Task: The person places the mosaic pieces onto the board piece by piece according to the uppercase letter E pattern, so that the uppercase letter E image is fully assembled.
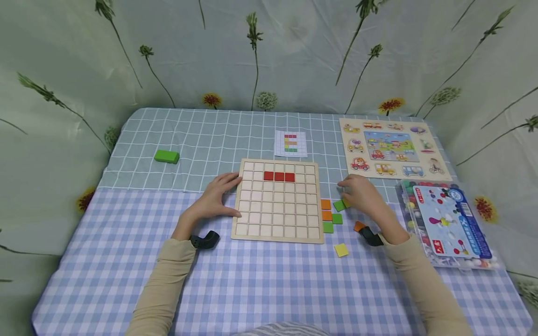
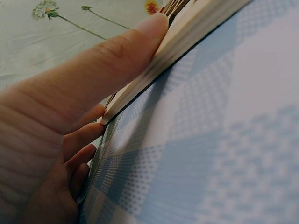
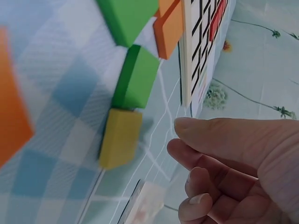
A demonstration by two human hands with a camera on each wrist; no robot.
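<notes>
A wooden grid board (image 1: 278, 210) lies on the table with three red tiles (image 1: 279, 176) in a row near its top. My left hand (image 1: 216, 196) rests along the board's left edge, thumb and fingers spread; in the left wrist view the thumb (image 2: 126, 51) touches the board's side. Just right of the loose tiles, my right hand (image 1: 360, 192) hovers with fingers loosely bent and nothing between thumb and forefinger. Closest to it is a yellow tile (image 3: 120, 138), which abuts a green tile (image 3: 136, 77). Orange tiles (image 1: 326, 205) sit against the board's right edge.
A pattern card (image 1: 291, 143) lies behind the board. A picture puzzle board (image 1: 397, 149) and a clear box of colored beads (image 1: 451, 224) are at the right. A green block (image 1: 166, 156) stands at the left. One yellow tile (image 1: 341, 250) lies nearer the front.
</notes>
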